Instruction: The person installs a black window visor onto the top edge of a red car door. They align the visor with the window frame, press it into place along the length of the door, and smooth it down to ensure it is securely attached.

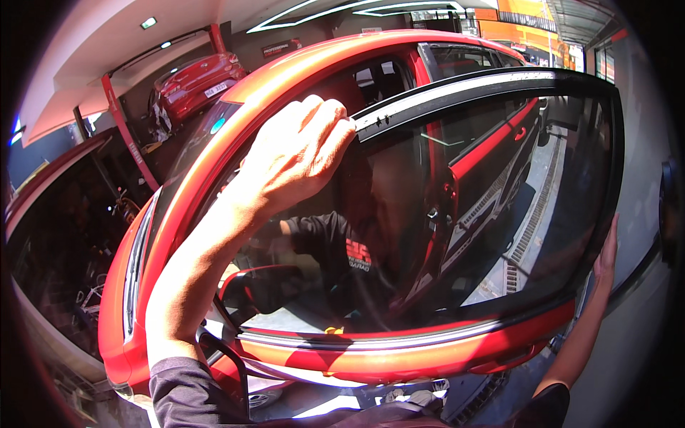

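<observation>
A red car door [428, 360] stands swung open before me, its dark window glass [371, 235] framed in black. Along the top of the door's window frame [485, 84] runs a pale, silvery strip with dark ragged marks near its front end. My left hand [303, 146] is closed over the upper front part of this frame, knuckles up; its fingertips are hidden. On the right, my right hand [606, 253] lies along the rear edge of the door frame, fingers stretched upward and its thumb out of sight. The black-and-red side mirror [260, 289] shows below my left forearm.
Behind the door is the red car body [285, 53] with its open doorway. A red rear door [492, 143] shows through the glass. Another red car [193, 85] stands at far left near a red lift post [128, 132]. A grey wall [646, 157] rises close on the right.
</observation>
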`<state>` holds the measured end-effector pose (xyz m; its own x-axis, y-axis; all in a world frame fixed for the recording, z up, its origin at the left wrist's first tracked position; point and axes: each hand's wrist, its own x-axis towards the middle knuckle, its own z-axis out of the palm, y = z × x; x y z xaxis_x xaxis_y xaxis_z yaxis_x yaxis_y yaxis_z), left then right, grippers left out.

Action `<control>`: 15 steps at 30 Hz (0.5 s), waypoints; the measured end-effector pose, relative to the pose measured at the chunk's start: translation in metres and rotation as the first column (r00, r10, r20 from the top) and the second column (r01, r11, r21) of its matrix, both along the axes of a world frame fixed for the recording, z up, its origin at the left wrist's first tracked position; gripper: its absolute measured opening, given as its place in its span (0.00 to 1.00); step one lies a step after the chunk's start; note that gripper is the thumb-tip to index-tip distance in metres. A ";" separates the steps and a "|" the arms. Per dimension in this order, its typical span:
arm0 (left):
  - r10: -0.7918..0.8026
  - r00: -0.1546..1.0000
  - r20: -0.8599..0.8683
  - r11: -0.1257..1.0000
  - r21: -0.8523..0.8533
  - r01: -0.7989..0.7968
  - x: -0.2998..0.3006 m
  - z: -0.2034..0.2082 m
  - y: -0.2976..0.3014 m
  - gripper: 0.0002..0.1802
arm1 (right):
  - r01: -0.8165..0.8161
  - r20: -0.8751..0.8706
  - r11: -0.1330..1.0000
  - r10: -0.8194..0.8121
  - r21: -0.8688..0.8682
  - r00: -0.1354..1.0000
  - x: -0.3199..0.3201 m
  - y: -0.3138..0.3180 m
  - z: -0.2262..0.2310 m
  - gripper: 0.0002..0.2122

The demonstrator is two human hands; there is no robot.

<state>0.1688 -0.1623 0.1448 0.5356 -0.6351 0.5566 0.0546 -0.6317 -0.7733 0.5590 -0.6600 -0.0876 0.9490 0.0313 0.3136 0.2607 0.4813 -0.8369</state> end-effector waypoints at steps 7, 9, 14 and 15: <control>-0.226 0.974 0.018 0.872 -0.443 0.210 0.007 -0.009 -0.001 0.08 | 0.131 -0.012 0.991 -0.131 -0.036 0.991 -0.024 -0.019 -0.001 0.35; -0.304 0.941 -0.146 0.842 -0.503 0.194 -0.007 -0.026 -0.020 0.07 | 0.176 0.037 0.981 -0.174 -0.085 0.984 -0.017 -0.029 -0.008 0.35; -0.422 0.566 -0.708 0.881 -0.467 0.072 -0.042 -0.113 -0.085 0.10 | 0.234 0.084 0.962 -0.224 -0.138 0.971 -0.014 -0.021 -0.007 0.35; -0.419 0.535 -0.734 0.885 -0.461 0.062 -0.051 -0.136 -0.098 0.08 | 0.212 0.071 0.970 -0.204 -0.122 0.976 -0.017 -0.016 -0.001 0.36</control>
<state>0.1182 -0.2608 0.0086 0.7164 -0.6747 0.1775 -0.6613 -0.7378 -0.1354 0.5425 -0.6764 -0.0887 0.9193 -0.1212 0.3745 0.3935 0.3011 -0.8686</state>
